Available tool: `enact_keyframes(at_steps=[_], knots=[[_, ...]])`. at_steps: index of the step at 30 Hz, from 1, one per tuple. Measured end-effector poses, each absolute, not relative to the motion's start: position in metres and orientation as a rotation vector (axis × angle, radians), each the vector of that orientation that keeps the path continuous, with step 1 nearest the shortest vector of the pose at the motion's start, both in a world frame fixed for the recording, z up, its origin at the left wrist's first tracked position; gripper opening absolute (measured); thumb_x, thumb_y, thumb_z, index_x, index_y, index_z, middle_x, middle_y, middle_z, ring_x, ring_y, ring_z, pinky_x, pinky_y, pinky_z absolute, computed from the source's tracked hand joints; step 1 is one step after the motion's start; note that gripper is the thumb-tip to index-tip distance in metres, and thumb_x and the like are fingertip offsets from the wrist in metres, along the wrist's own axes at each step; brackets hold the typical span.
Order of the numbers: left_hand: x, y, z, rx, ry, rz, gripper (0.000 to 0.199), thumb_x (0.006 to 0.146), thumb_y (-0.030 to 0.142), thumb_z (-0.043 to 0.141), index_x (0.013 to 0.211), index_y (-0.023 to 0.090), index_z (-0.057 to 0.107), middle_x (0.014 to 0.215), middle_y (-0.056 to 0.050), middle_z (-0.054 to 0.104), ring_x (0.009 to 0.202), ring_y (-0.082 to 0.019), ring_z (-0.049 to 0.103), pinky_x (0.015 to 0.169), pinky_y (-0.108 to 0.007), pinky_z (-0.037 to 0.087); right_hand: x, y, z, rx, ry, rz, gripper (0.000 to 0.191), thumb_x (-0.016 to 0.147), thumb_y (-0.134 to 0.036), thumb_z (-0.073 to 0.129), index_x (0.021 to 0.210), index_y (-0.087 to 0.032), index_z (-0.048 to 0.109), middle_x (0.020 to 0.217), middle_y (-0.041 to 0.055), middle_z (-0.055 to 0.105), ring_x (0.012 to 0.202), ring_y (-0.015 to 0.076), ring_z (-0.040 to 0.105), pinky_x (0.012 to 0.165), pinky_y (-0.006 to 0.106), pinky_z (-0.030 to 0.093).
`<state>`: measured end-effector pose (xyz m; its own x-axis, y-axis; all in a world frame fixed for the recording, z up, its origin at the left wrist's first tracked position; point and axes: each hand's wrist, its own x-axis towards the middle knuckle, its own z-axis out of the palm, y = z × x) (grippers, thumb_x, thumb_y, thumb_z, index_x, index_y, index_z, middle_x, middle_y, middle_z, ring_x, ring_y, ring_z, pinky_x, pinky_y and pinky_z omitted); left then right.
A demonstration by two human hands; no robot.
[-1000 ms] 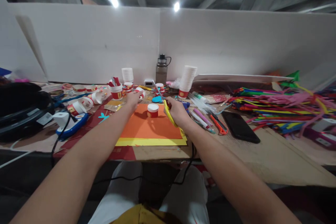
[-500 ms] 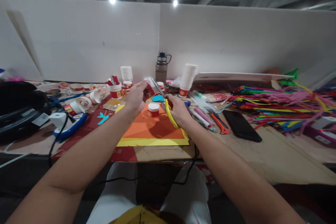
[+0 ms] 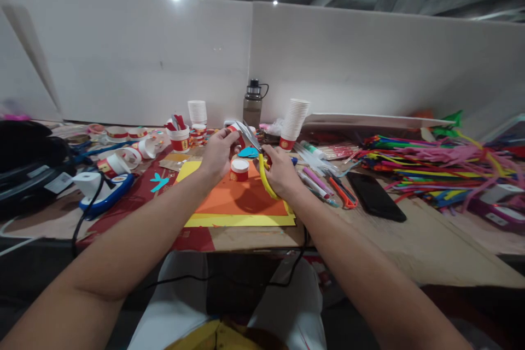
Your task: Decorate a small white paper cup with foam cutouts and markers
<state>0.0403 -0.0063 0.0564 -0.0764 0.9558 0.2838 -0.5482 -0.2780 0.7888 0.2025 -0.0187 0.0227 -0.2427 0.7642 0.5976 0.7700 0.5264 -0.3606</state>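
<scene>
My left hand (image 3: 218,152) is closed around a red-and-white paper cup (image 3: 233,127), partly hidden by the fingers. In my right hand (image 3: 282,170) are yellow-handled scissors (image 3: 263,176), their blades spread at the cup's right side. Whether the blades are cutting into the cup, I cannot tell. Below and between the hands, a short red-and-white cup piece (image 3: 239,170) stands on orange paper (image 3: 233,202), which lies over yellow paper (image 3: 246,221). Blue paper cutouts (image 3: 248,151) lie just behind that short piece.
A water bottle (image 3: 252,104) and a tall cup stack (image 3: 296,120) stand behind. On the right are pens (image 3: 315,181), a black phone (image 3: 376,197) and colourful pipe cleaners (image 3: 426,161). At left lie cut cups (image 3: 112,165), a blue-and-white device (image 3: 106,197) and a black cable.
The left hand has shifted slightly right and the held cup has turned, showing less of its side. The scissors' blades look wider apart. The camera view has shifted a little.
</scene>
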Motion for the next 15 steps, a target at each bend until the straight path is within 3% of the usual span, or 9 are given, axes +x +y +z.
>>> enact_keyframes(at_steps=[15], knots=[[0.0351,-0.0037,0.0574,0.953,0.618,1.616,0.008,0.072,0.010,0.062,0.067,0.013,0.058,0.055,0.004,0.049,0.045,-0.004,0.041,0.040,-0.016,0.027,0.1979,-0.0254,0.0256,-1.366,-2.045,-0.104,0.037,0.086,-0.031,0.054,0.120,-0.020,0.061,0.093,0.0091,0.058,0.081,0.0209,0.056,0.073,0.029,0.042]])
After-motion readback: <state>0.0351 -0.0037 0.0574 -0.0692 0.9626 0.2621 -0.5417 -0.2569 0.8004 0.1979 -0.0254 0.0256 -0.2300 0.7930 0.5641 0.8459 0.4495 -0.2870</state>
